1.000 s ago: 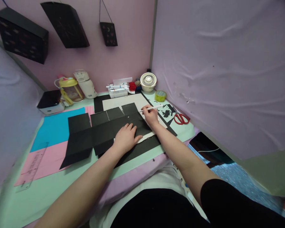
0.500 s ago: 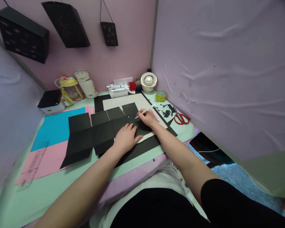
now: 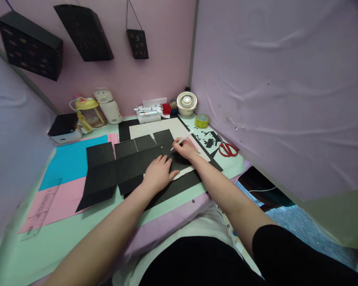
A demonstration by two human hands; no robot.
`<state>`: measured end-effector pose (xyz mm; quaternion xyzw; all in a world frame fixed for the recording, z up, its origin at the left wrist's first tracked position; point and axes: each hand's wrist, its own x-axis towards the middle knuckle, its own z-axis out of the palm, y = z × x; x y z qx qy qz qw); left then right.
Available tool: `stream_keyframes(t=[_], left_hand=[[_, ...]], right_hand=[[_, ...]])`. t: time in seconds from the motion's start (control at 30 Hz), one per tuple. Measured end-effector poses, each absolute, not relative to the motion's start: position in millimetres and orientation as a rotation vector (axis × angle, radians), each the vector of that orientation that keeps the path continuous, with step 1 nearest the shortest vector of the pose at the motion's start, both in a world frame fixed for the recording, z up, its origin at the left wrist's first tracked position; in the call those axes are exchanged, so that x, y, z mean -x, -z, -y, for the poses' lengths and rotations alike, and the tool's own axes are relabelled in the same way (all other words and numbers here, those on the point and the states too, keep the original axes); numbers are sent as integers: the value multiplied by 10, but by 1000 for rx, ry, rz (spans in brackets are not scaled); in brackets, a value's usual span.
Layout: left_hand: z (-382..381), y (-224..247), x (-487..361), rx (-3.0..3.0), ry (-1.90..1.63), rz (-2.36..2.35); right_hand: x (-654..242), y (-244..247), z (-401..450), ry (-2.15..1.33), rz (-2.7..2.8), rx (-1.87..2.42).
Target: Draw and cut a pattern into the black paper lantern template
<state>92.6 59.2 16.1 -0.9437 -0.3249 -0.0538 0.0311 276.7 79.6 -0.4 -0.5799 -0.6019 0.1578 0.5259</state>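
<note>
A large black card point(image 3: 134, 163) with folded flaps and slits lies across the middle of the table. My left hand point(image 3: 158, 172) rests flat on its lower right part, fingers spread. In my right hand point(image 3: 183, 149) is a white pen point(image 3: 185, 138), its tip at the card's surface right of a small pale mark. Under the card are a cream board point(image 3: 176, 125) and black sheets point(image 3: 179, 190). A pink pen point(image 3: 195, 145) lies just beyond my right hand, partly hidden.
Red scissors point(image 3: 228, 149), black paper scraps point(image 3: 209, 142) and yellow-green tape point(image 3: 202, 120) are at the right. Behind stand a marker box point(image 3: 149, 114), a lidded bowl point(image 3: 187, 103) and bottles point(image 3: 109, 107). Blue paper point(image 3: 68, 161), pink paper point(image 3: 59, 202) and a clear ruler point(image 3: 46, 208) lie left.
The white pen's tip and my right hand have shifted very slightly. My left hand stays in place on the card.
</note>
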Motion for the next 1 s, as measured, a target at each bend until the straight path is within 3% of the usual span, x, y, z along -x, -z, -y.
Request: stream_keyframes(t=[0.8, 1.0], left_hand=[[-529, -221, -931, 2879, 289, 959], [-427, -163, -960, 2928, 324, 921]], right_hand=[[-2782, 1, -807, -252, 1204, 1310], [-2749, -136, -719, -404, 1152, 1303]])
